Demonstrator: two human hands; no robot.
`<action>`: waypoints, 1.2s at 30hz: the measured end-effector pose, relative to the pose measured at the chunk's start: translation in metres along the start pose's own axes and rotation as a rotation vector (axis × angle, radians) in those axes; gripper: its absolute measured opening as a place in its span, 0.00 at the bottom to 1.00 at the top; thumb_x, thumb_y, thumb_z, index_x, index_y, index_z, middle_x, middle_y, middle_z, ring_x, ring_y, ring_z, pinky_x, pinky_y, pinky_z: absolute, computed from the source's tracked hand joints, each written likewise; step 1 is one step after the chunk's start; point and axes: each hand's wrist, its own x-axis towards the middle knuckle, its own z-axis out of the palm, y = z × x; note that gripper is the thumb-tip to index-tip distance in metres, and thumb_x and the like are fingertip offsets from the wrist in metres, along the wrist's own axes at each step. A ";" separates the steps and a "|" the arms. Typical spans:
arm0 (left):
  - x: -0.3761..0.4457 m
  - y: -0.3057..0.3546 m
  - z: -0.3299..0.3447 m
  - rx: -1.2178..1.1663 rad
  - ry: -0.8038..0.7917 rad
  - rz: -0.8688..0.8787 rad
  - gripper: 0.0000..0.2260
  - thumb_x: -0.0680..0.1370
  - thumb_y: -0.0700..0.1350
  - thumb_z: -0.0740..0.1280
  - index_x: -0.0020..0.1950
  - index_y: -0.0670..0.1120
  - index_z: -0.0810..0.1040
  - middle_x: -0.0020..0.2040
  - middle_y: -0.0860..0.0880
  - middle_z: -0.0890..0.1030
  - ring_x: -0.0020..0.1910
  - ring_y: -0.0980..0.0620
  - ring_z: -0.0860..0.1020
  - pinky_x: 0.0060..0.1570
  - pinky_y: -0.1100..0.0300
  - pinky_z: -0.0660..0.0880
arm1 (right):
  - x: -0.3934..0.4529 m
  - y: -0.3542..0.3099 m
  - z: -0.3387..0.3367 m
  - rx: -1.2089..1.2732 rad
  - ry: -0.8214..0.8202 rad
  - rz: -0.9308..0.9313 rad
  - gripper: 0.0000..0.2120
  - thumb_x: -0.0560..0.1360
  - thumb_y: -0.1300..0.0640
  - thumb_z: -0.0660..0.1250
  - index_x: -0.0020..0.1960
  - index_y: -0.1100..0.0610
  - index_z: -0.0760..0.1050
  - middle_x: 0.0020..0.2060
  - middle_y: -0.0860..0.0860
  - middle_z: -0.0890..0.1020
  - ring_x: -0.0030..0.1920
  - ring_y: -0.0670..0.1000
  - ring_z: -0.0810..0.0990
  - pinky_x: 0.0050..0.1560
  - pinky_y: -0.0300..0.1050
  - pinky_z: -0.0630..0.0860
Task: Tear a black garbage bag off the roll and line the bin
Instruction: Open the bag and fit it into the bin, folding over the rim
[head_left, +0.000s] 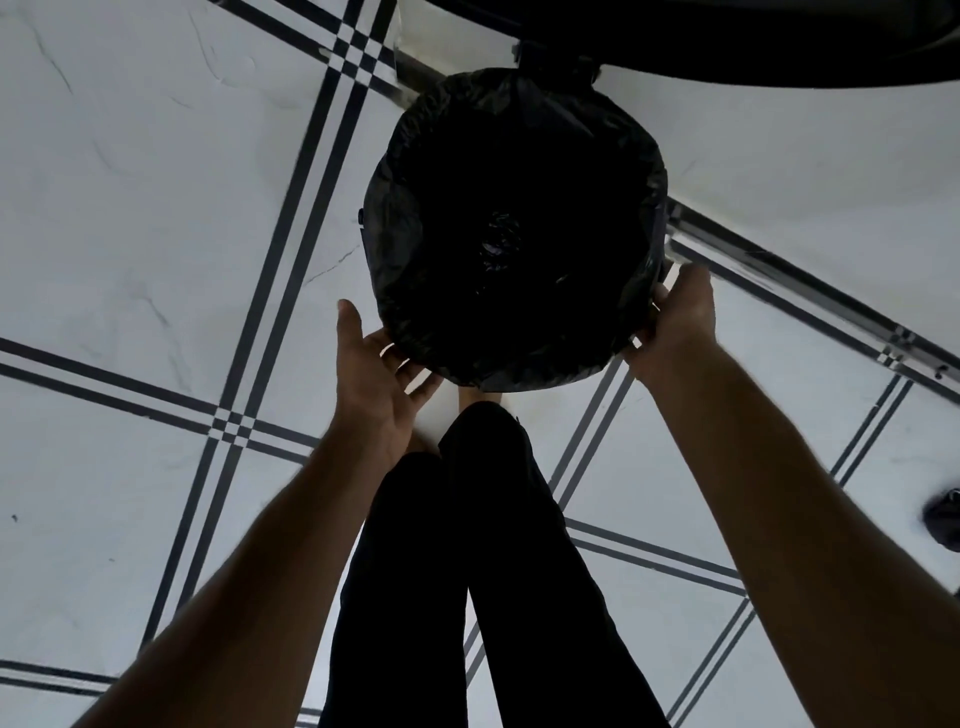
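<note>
Bag (511, 156) already in the bin (666, 228), black film folded over the round rim all the way round. Bin stands on the pale tiled floor (156, 208), just ahead of the person's feet. Roll not in sight.

Left of bin: left hand (376, 382) at the near-left rim, palm up, fingers spread and fairly straight. Fingertips reach under the turned-down edge of the bag. Thumb stands clear, pointing away from the body. Gripping nothing, as far as I can see. Forearm runs long and straight from the lower left.

Centre, near side of bin: dark trouser legs (467, 571), one bare foot just short of the bin.

Right of bin: right hand (678, 317) on the near-right rim, fingers curled over the bag's edge, seemingly pinching or pressing film against the wall. Fingertips hidden behind the bag, so the grip is a judgement. Forearm comes in from the lower right.

Beyond the bin: a dark overhanging thing, unclear what. Small dark object on the floor far to the right.

Risks, as I read them: overhang looks shallow on the near side, so a tug from one hand could pull the opposite rim free and drop the bag inside. Thin film stretched over the rim could split. A light bin may tip or slide under uneven pull.
</note>
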 end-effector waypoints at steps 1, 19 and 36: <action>0.000 -0.001 -0.001 -0.019 -0.007 -0.006 0.30 0.81 0.67 0.50 0.66 0.45 0.73 0.60 0.44 0.81 0.61 0.45 0.79 0.64 0.44 0.74 | 0.000 -0.003 0.000 0.051 -0.004 0.032 0.19 0.78 0.47 0.55 0.61 0.53 0.76 0.52 0.49 0.83 0.47 0.50 0.82 0.42 0.45 0.78; -0.002 -0.020 0.005 -0.112 0.030 -0.031 0.31 0.82 0.66 0.51 0.68 0.44 0.75 0.62 0.44 0.81 0.63 0.46 0.78 0.64 0.50 0.75 | 0.005 0.025 -0.012 0.071 -0.137 0.083 0.25 0.79 0.40 0.53 0.66 0.54 0.76 0.59 0.53 0.83 0.59 0.53 0.82 0.65 0.53 0.75; -0.009 -0.033 0.014 -0.393 0.085 -0.120 0.30 0.80 0.64 0.60 0.65 0.39 0.77 0.63 0.40 0.80 0.61 0.42 0.81 0.63 0.46 0.77 | -0.019 0.072 -0.002 0.396 -0.102 0.304 0.23 0.79 0.40 0.56 0.63 0.53 0.76 0.55 0.54 0.82 0.55 0.54 0.81 0.59 0.51 0.77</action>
